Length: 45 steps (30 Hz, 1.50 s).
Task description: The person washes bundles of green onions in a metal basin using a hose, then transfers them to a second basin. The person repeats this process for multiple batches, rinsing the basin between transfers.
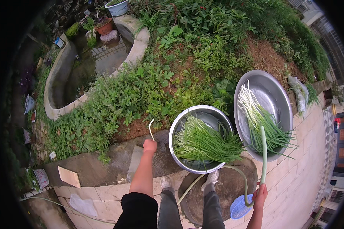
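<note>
My right hand (260, 194) grips a pale green garden hose (263, 154) near its end, which points up toward the oval metal basin. Whether water flows from it I cannot tell. That large basin (288, 123) leans at the right and holds long green stalks with white ends (255, 111). To its left, a round steel bowl (172, 146) is heaped with thin green chive-like leaves (206, 140), some over its rim. My left hand (150, 145), left of the bowl, is closed around a thin pale curved stalk-like piece (151, 128).
A blue plastic basket (240, 207) lies by my right hand. The hose runs across the paving behind my feet (210, 180). A stone ledge (103, 169) borders the planted bed (149, 83). Farther off are a curved pond wall (143, 43) and a plastic bag (83, 204).
</note>
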### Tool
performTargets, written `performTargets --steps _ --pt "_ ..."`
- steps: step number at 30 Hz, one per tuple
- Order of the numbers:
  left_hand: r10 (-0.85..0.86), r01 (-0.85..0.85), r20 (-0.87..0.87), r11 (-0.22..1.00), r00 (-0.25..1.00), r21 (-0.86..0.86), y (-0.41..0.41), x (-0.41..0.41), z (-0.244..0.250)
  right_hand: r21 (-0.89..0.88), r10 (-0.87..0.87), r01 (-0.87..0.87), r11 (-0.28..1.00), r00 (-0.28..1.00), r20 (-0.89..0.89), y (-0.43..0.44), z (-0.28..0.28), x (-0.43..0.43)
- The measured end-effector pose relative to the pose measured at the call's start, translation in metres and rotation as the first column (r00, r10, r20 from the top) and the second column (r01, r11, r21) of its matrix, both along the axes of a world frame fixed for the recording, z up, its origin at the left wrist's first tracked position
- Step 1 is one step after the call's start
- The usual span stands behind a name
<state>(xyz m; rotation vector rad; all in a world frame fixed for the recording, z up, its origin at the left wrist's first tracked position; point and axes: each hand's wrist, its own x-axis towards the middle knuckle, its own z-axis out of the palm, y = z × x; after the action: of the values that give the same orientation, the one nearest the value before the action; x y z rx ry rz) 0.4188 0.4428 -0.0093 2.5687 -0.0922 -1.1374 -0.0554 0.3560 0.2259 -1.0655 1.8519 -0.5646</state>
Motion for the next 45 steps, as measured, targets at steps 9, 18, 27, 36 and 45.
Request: performTargets --steps 9,18,27,36,45 --pt "0.025 -0.443 -0.631 0.733 0.775 -0.515 -0.148 0.015 0.135 0.025 0.386 -0.393 0.919 0.913 0.133 0.0 0.086 0.103" --pt "0.071 -0.453 -0.579 0.703 0.812 -0.549 -0.223 0.001 0.179 0.154 0.627 -0.621 0.769 0.779 0.004 -0.031 0.072 0.175" --pt "0.127 -0.514 -0.569 0.617 0.812 -0.596 -0.243 -0.003 0.172 0.146 0.629 -0.651 0.745 0.758 0.175 -0.042 0.092 0.142" --pt "-0.014 -0.221 -0.381 0.795 0.925 -0.564 -0.283 -0.083 0.194 0.117 0.247 -0.301 0.946 0.909 0.336 -0.065 0.095 0.06" --pt "-0.251 -0.016 -0.557 0.903 0.791 -0.43 -0.296 -0.263 0.174 0.226 -0.182 0.126 0.966 0.952 0.244 -0.073 0.088 -0.058"
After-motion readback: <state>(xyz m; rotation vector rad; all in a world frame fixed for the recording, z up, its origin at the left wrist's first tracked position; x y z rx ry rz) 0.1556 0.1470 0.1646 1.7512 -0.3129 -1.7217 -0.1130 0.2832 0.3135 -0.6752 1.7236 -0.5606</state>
